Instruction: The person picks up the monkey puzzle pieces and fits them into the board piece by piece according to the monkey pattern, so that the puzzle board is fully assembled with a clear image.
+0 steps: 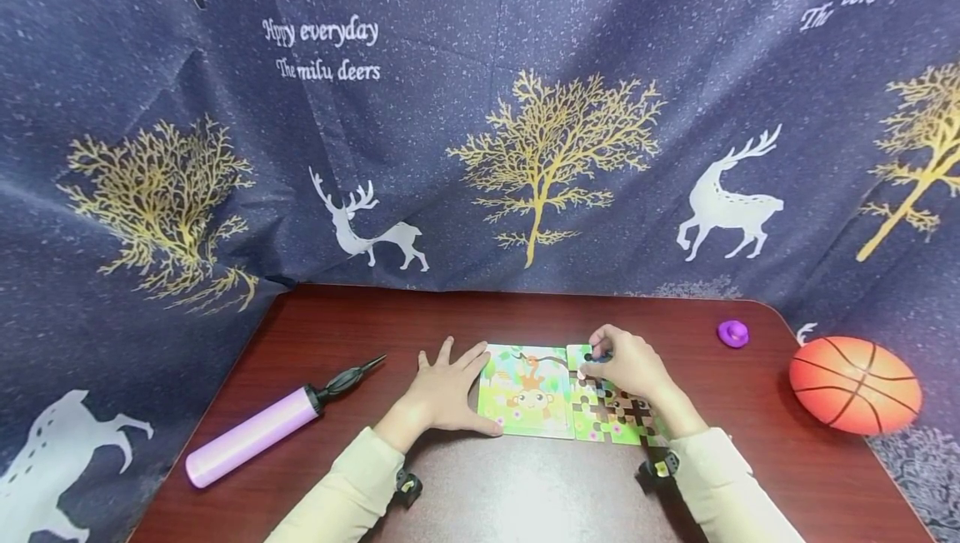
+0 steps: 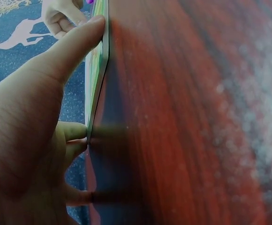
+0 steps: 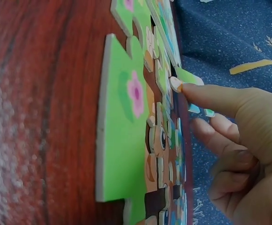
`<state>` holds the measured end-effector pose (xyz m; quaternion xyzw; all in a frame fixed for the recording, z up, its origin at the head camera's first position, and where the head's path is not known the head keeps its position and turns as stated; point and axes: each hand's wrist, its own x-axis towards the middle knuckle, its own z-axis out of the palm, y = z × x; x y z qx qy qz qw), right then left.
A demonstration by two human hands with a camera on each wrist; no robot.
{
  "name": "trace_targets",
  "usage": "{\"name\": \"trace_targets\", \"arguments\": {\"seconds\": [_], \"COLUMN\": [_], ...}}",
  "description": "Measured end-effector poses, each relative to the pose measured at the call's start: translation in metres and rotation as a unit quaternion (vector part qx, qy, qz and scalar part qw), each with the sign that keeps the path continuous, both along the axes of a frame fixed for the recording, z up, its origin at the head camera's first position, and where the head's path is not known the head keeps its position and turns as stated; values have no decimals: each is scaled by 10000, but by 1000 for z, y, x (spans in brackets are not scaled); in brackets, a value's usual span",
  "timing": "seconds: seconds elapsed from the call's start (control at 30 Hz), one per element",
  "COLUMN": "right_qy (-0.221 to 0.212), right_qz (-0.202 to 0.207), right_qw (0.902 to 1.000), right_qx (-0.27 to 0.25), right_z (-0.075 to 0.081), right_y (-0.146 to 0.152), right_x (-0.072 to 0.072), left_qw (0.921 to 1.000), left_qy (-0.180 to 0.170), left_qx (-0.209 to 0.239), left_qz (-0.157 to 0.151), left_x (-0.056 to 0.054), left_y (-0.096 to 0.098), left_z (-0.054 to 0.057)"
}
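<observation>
The left hand (image 1: 448,393) spreads its fingers along the left side of a flat monkey picture board (image 1: 528,422), its thumb on the near edge. In the left wrist view the thumb (image 2: 75,51) lies against the board's edge. Over the upper part of the loose puzzle pieces (image 1: 588,426), just right of the board, the right hand (image 1: 633,368) pinches a green and blue puzzle piece (image 3: 190,76) between thumb and fingers. The thumb partly hides that piece. Gaps show between several of the pieces on the table, which carry green, brown and a pink flower (image 3: 135,93).
A pink hand pump (image 1: 251,439) with a black nozzle lies on the left of the dark red table (image 1: 420,310). At the right are a small purple hat-shaped object (image 1: 733,333) and an orange basketball-patterned ball (image 1: 855,385). A blue deer-print cloth (image 1: 450,110) hangs behind.
</observation>
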<state>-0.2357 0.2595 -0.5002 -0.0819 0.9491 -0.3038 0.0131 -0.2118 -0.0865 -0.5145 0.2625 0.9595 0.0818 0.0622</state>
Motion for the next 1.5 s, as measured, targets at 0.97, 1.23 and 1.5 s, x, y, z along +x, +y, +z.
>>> {"name": "trace_targets", "arguments": {"seconds": [0.97, 1.23, 1.5], "right_qy": [-415, -432, -693], "right_qz": [136, 182, 64], "right_qw": [9849, 9857, 9807], "right_qx": [-1675, -1621, -1829], "right_z": [-2, -7, -14], "right_y": [-30, -66, -98], "right_x": [-1, -4, -9], "left_qw": [9999, 10000, 10000], "left_qy": [14, 21, 54], "left_qx": [143, 56, -28], "left_qz": [7, 23, 38], "left_x": [1, -1, -2], "left_y": [-1, -1, 0], "left_z": [-3, -5, -8]}}
